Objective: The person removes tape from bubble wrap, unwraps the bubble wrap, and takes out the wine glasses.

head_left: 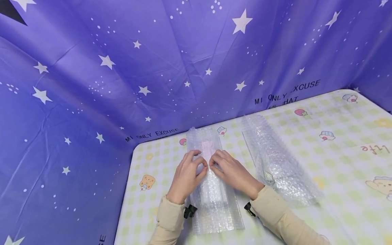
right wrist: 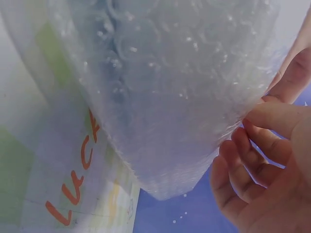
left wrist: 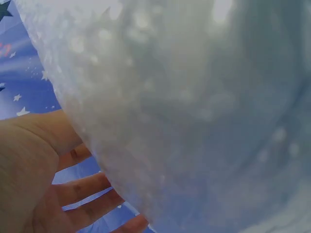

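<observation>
A long piece of clear bubble wrap point(head_left: 215, 217) lies lengthwise in front of me, folded around something pale. A pinkish patch point(head_left: 207, 147) shows through its upper half. My left hand point(head_left: 186, 175) pinches the wrap near its middle between thumb and forefinger, other fingers lifted. Close beside it, my right hand point(head_left: 234, 172) pinches the same spot, the fingertips of both almost meeting. In the left wrist view the bubble wrap point(left wrist: 180, 97) fills most of the picture. The right wrist view shows thumb and forefinger at the edge of the wrap point(right wrist: 170, 97).
A second, wider bubble-wrap bundle point(head_left: 280, 163) lies to the right, near my right forearm. Beneath both is a table with a green-and-white checked cover point(head_left: 343, 163). A purple starry curtain point(head_left: 171, 68) hangs behind the table and along its left side.
</observation>
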`<state>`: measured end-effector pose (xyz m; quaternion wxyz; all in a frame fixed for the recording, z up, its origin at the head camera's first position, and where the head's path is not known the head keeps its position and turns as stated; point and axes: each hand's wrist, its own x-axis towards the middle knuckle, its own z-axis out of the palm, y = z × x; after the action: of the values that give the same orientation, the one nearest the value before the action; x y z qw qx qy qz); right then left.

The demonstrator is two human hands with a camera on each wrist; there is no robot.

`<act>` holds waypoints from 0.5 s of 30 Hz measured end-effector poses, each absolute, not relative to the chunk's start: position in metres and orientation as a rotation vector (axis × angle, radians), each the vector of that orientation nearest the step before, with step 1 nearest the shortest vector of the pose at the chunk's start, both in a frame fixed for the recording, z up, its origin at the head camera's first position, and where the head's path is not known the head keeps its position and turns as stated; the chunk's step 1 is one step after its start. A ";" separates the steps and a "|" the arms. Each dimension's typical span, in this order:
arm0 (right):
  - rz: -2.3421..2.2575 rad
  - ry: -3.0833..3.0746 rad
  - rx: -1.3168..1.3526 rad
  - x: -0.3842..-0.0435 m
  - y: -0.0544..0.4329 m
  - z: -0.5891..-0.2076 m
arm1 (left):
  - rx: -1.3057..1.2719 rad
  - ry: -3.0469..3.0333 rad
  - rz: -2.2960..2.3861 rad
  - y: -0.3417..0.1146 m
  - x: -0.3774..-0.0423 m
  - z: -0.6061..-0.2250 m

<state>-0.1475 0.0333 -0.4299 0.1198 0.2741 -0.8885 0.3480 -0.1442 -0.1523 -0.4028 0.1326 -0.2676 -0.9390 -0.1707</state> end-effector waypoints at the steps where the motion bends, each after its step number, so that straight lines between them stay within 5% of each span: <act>1: 1.017 -2.601 0.804 -0.148 0.034 -0.430 | -0.771 -2.726 -0.514 -0.152 -0.144 -0.403; 15: 0.852 -2.573 0.895 -0.147 0.034 -0.429 | -0.791 -2.722 -0.574 -0.151 -0.140 -0.402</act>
<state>-0.1466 0.0336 -0.4288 0.1433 0.3103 -0.8921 0.2956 -0.1404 -0.1513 -0.4017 0.1243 -0.2713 -0.9339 -0.1969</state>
